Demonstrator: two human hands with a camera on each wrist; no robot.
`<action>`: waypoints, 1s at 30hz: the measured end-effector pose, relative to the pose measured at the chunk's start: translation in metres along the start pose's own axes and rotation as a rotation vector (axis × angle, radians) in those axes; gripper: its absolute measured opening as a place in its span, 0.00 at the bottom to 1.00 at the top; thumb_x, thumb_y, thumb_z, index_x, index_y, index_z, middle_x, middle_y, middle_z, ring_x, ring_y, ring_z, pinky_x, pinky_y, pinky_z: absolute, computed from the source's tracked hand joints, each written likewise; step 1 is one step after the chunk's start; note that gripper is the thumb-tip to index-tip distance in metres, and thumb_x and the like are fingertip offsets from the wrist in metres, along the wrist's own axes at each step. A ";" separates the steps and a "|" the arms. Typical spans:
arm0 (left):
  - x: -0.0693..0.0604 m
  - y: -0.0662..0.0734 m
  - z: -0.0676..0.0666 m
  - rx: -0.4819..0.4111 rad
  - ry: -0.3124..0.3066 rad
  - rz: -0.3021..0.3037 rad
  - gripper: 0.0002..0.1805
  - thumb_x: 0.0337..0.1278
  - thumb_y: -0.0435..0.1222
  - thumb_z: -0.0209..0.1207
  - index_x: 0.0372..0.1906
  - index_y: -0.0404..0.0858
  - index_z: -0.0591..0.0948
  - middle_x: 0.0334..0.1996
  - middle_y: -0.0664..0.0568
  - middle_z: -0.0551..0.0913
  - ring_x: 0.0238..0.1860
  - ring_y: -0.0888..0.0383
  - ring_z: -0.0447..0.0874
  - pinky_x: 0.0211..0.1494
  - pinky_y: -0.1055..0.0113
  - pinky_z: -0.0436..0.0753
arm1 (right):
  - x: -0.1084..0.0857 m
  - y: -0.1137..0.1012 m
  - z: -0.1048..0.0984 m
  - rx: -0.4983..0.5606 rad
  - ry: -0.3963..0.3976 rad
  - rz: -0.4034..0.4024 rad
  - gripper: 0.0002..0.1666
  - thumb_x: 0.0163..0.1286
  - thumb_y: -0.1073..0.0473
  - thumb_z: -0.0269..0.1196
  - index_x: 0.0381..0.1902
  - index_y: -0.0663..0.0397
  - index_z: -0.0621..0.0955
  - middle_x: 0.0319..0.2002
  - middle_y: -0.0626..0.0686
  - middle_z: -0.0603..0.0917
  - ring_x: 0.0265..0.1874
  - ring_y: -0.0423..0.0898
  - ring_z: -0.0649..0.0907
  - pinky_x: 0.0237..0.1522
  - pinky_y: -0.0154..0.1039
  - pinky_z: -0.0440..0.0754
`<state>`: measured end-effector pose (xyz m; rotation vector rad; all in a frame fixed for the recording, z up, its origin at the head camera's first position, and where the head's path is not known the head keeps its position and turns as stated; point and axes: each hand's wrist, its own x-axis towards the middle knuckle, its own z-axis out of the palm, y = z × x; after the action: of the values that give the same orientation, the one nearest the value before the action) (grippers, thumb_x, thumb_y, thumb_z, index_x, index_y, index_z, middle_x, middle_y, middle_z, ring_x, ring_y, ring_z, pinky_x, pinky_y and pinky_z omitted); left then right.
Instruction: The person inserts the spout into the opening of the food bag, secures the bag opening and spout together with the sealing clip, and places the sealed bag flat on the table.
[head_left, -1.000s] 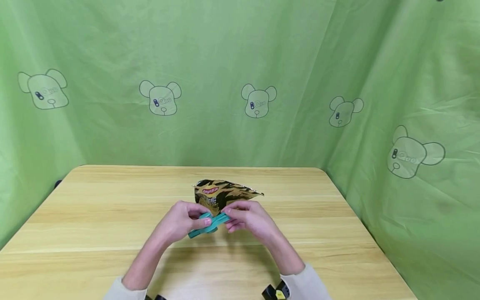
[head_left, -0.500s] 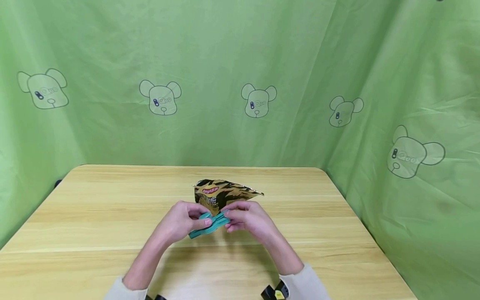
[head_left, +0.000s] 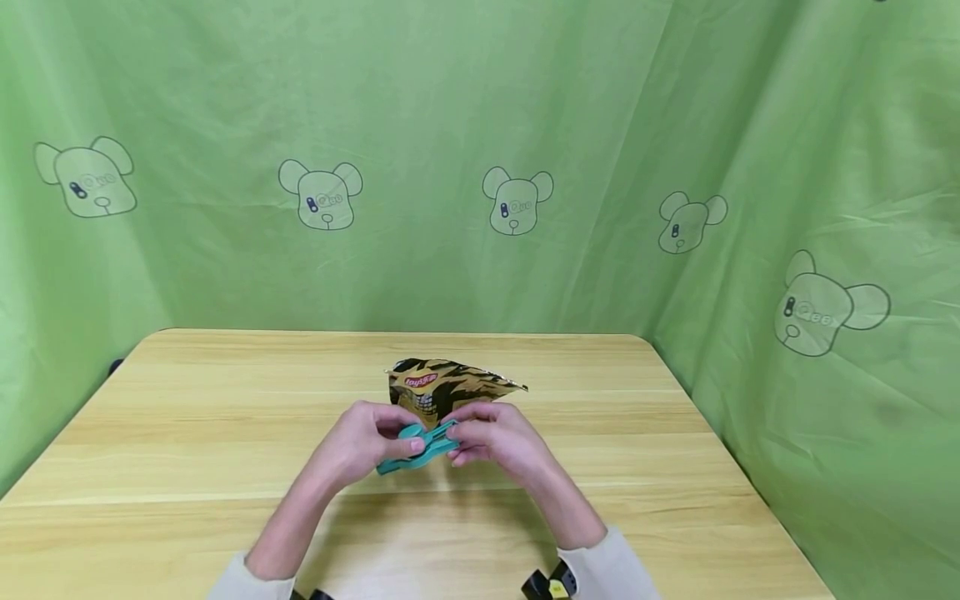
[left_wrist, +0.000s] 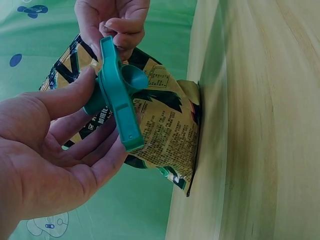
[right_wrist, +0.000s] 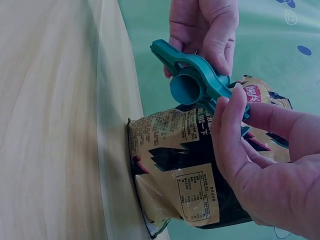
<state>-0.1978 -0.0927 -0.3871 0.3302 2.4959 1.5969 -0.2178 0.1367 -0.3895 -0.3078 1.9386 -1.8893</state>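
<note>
A teal bag clip with a round spout-like tube is held between both hands in front of a gold-and-black chip bag. My left hand pinches its middle, thumb on the near side, as the left wrist view also shows with the clip standing upright there. My right hand pinches the clip's right end between thumb and fingers. In the right wrist view the open tube faces the camera. The chip bag stands on the table behind the clip; whether the clip grips its edge is hidden.
A light wooden table spreads out on all sides of the bag. Green curtains with bear-head drawings hang behind it and along the sides. Black wrist devices show near the sleeves.
The teal clip has rolled slightly in the fingers, and a gap between its two arms now shows more at the right end. Both hands and the bag stay almost in place.
</note>
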 end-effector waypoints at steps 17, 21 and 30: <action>-0.001 -0.002 -0.012 -0.001 0.010 -0.019 0.09 0.58 0.40 0.71 0.43 0.46 0.89 0.37 0.53 0.89 0.40 0.58 0.85 0.48 0.62 0.83 | 0.003 0.009 -0.014 -0.106 -0.070 0.064 0.23 0.66 0.67 0.65 0.55 0.77 0.78 0.38 0.61 0.87 0.31 0.47 0.88 0.41 0.40 0.89; -0.002 -0.002 -0.015 -0.004 0.005 -0.017 0.09 0.58 0.40 0.71 0.43 0.45 0.89 0.36 0.54 0.88 0.40 0.58 0.85 0.48 0.62 0.83 | 0.004 0.012 -0.018 -0.135 -0.127 0.087 0.23 0.67 0.67 0.64 0.56 0.77 0.77 0.38 0.61 0.87 0.31 0.48 0.88 0.42 0.42 0.89; -0.002 -0.002 -0.017 0.019 0.022 -0.043 0.10 0.58 0.41 0.71 0.44 0.45 0.89 0.36 0.55 0.88 0.40 0.59 0.85 0.49 0.60 0.83 | 0.007 0.022 -0.026 -0.265 -0.182 0.154 0.21 0.63 0.69 0.65 0.54 0.73 0.79 0.36 0.63 0.86 0.29 0.47 0.87 0.41 0.43 0.89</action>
<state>-0.2005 -0.1090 -0.3818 0.2616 2.5183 1.5697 -0.2327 0.1582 -0.4127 -0.3817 2.0240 -1.4566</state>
